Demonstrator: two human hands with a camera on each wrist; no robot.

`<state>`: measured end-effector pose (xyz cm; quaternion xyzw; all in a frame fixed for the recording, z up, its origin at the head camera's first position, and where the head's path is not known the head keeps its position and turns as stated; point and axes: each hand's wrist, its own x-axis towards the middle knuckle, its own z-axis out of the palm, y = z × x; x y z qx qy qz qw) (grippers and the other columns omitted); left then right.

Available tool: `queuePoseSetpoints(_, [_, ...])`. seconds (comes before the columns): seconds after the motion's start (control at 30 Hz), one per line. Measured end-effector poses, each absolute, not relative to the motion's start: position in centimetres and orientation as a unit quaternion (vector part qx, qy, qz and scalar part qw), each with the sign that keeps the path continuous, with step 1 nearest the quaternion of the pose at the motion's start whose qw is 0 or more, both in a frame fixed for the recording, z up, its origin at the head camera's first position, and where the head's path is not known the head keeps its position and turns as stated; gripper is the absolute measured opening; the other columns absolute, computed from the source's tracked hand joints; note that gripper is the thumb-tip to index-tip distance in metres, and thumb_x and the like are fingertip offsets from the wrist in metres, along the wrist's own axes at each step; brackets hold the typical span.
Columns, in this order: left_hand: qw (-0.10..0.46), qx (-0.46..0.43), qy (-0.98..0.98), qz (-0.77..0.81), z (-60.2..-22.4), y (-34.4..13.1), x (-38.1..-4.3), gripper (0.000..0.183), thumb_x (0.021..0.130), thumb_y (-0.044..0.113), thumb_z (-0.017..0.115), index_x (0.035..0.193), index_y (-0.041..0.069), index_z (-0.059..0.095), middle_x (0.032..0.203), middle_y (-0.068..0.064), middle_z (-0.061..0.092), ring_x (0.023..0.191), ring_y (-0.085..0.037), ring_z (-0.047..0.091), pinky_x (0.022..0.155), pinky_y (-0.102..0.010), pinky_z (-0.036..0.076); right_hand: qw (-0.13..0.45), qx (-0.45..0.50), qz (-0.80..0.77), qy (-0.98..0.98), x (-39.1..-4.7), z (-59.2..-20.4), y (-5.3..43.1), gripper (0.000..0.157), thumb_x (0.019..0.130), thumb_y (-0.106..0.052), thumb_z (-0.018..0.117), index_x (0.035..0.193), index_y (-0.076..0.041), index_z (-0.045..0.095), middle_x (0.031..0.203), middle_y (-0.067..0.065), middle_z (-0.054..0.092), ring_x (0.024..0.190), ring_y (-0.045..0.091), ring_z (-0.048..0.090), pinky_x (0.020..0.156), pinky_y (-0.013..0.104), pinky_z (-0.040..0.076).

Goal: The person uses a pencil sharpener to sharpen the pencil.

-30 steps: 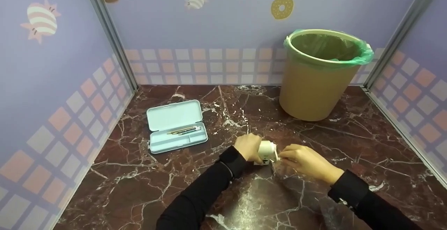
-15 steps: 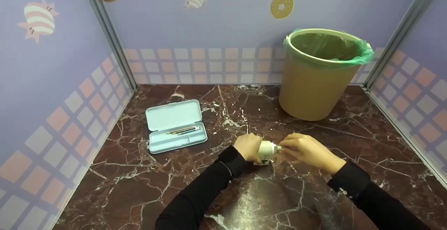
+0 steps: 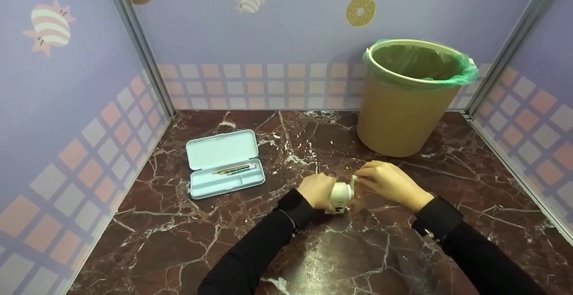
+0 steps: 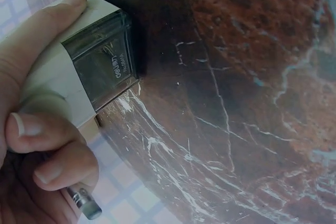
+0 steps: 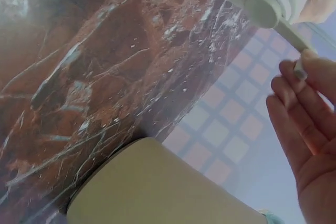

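With left hand (image 3: 317,190) curled round the sharpener (image 3: 341,193), right hand (image 3: 388,182) pinching the crank (image 5: 292,36) beside it should turn evenly

Lilac walls (image 3: 304,31) left, far, right; pink-and-white checks (image 3: 296,85) low, candy and donut prints (image 3: 352,13) higher. Grey posts (image 3: 139,46) at far corners. Dark red marbled tabletop (image 3: 152,245), glare (image 3: 315,259) near side.

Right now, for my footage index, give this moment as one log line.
left grip: holds sharpener; right grip: pinches crank; pencil: end visible by left grip; pencil case: open, pencils inside; bin: upright, lined
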<state>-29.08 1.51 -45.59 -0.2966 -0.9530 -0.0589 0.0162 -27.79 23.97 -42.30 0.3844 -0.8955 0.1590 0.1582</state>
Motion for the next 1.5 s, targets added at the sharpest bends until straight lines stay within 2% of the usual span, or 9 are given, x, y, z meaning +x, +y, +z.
queuePoseSetpoints(0.2, [0.019,-0.299,-0.952,-0.054,-45.6,1.4,-29.0,0.054,0.060,0.041,0.095,0.099,0.012,0.072,0.093,-0.003,0.078,0.083,-0.020,0.074,0.070,-0.035,0.061,0.152,0.362,0.151,-0.907,-28.4,-42.6,23.6,0.015,0.091,-0.009,0.074,0.105,-0.006,0.080,0.098,0.009,0.078,0.090,0.026,0.074,0.081,0.042,0.061])
queuePoseSetpoints(0.47, [0.026,-0.305,-0.950,-0.057,-45.6,1.5,-28.9,0.051,0.061,0.037,0.095,0.098,0.012,0.072,0.092,-0.003,0.078,0.083,-0.020,0.075,0.071,-0.036,0.061,0.149,0.347,0.137,-0.916,-29.6,-43.8,22.8,0.013,0.090,-0.008,0.074,0.100,-0.003,0.080,0.092,0.012,0.076,0.084,0.028,0.075,0.076,0.043,0.061])
queuePoseSetpoints(0.7, [0.023,-0.302,-0.952,-0.049,-45.6,1.5,-28.8,0.052,0.062,0.039,0.095,0.100,0.011,0.072,0.094,-0.003,0.078,0.086,-0.021,0.075,0.071,-0.036,0.061,0.108,0.349,0.124,-0.923,-30.2,-45.8,22.5,0.011,0.091,-0.006,0.072,0.097,-0.006,0.080,0.087,0.010,0.075,0.080,0.028,0.073,0.074,0.045,0.060])
queuePoseSetpoints(0.87, [0.026,-0.296,-0.953,-0.048,-45.5,1.5,-28.7,0.052,0.062,0.040,0.094,0.100,0.012,0.072,0.095,-0.003,0.079,0.086,-0.020,0.075,0.072,-0.036,0.062,0.099,0.365,0.116,-0.918,-29.9,-47.0,22.6,0.007,0.086,-0.002,0.073,0.082,-0.007,0.076,0.078,0.007,0.071,0.070,0.025,0.070,0.065,0.042,0.058])
queuePoseSetpoints(1.03, [0.025,-0.287,-0.956,-0.048,-45.5,1.6,-28.6,0.053,0.062,0.041,0.094,0.101,0.013,0.073,0.096,-0.003,0.079,0.087,-0.019,0.075,0.073,-0.035,0.062,0.104,0.373,0.119,-0.914,-29.1,-48.2,22.7,0.015,0.084,-0.004,0.076,0.071,-0.007,0.068,0.073,0.006,0.069,0.066,0.024,0.067,0.062,0.041,0.055])
queuePoseSetpoints(1.43, [0.032,-0.275,-0.959,-0.058,-45.8,1.7,-28.6,0.050,0.061,0.042,0.095,0.094,0.013,0.073,0.091,-0.002,0.078,0.083,-0.019,0.074,0.068,-0.036,0.060,0.109,0.385,0.127,-0.908,-26.8,-49.0,23.1,0.001,0.087,-0.011,0.078,0.087,-0.010,0.078,0.085,0.005,0.074,0.076,0.020,0.072,0.070,0.038,0.059])
queuePoseSetpoints(1.5, [0.032,-0.271,-0.960,-0.060,-45.8,1.7,-28.6,0.048,0.060,0.041,0.095,0.092,0.013,0.073,0.090,-0.002,0.077,0.082,-0.019,0.073,0.067,-0.035,0.059,0.114,0.394,0.126,-0.903,-26.5,-49.0,23.2,0.003,0.086,-0.010,0.078,0.089,-0.010,0.079,0.085,0.004,0.074,0.075,0.020,0.071,0.069,0.037,0.059])
